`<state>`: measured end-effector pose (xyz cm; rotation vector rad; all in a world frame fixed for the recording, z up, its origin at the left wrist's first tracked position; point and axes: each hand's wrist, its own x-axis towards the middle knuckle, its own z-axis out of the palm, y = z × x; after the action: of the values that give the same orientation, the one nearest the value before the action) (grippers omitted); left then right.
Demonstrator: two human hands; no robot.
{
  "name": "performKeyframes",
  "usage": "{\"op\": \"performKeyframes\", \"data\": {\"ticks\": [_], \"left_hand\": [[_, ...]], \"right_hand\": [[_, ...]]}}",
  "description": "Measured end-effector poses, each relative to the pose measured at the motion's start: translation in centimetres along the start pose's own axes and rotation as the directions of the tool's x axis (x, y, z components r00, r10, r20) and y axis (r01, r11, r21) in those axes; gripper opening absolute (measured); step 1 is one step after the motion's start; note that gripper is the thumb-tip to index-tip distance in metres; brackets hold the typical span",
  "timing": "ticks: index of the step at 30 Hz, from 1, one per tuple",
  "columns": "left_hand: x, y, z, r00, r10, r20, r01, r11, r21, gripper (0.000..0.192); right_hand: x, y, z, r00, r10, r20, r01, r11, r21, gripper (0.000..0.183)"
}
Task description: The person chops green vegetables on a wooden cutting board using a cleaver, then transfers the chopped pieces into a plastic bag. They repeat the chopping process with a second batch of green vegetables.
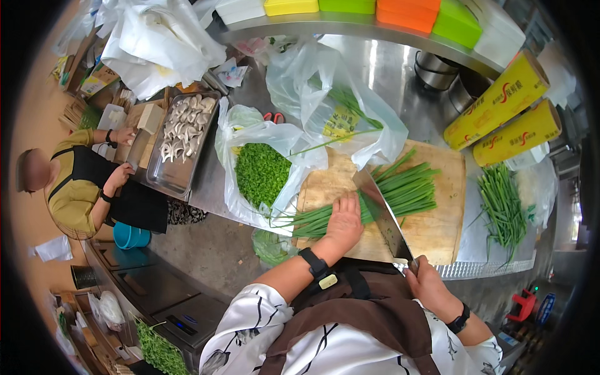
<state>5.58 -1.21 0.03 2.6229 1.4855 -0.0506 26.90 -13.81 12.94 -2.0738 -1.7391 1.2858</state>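
Under my left hand (pixel 344 224) a bundle of long green stalks (pixel 408 190), like scallions or garlic chives, is pressed onto a wooden cutting board (pixel 436 234). My right hand (pixel 427 281) grips the handle of a cleaver (pixel 385 216). Its broad blade stands across the bundle, just right of my left fingers. Whether the edge has gone through the stalks is hidden. Left of the board, a white plastic bag (pixel 225 187) holds finely chopped greens (pixel 262 173). A second translucent bag (pixel 300 89) with some long stalks inside lies behind the board.
More green stalks (pixel 502 211) lie on the steel table at right, below yellow cling-film rolls (pixel 501 105). Red-handled scissors (pixel 274 118) rest between the bags. A metal tray of sliced mushrooms (pixel 187 126) stands left, where a co-worker (pixel 84 183) cuts at a board. Overhead runs a steel shelf (pixel 347 26).
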Motion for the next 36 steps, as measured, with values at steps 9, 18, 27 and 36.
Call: {"op": "performKeyframes", "data": {"ticks": [9, 18, 27, 36], "left_hand": [[-0.6, 1.6, 1.3, 0.997, 0.054, -0.060, -0.046, 0.991, 0.129, 0.052], [-0.1, -0.9, 0.2, 0.997, 0.061, -0.052, -0.074, 0.951, -0.301, 0.023], [-1.0, -2.3, -1.2, 0.980, 0.111, -0.163, -0.145, 0.967, -0.210, 0.055], [-1.8, 0.2, -0.3, 0.993, 0.108, 0.051, -0.101, 0.987, -0.127, 0.041]], "right_hand": [[2.1, 1.7, 2.9, 0.994, -0.057, -0.091, 0.055, 0.998, -0.027, 0.031], [2.8, 3.7, 2.7, 0.981, -0.121, -0.152, 0.125, 0.992, 0.016, 0.030], [2.7, 5.7, 1.9, 0.990, -0.076, -0.119, 0.105, 0.958, 0.266, 0.030], [2.2, 5.8, 0.6, 0.986, -0.091, -0.142, 0.136, 0.927, 0.350, 0.029]]}}
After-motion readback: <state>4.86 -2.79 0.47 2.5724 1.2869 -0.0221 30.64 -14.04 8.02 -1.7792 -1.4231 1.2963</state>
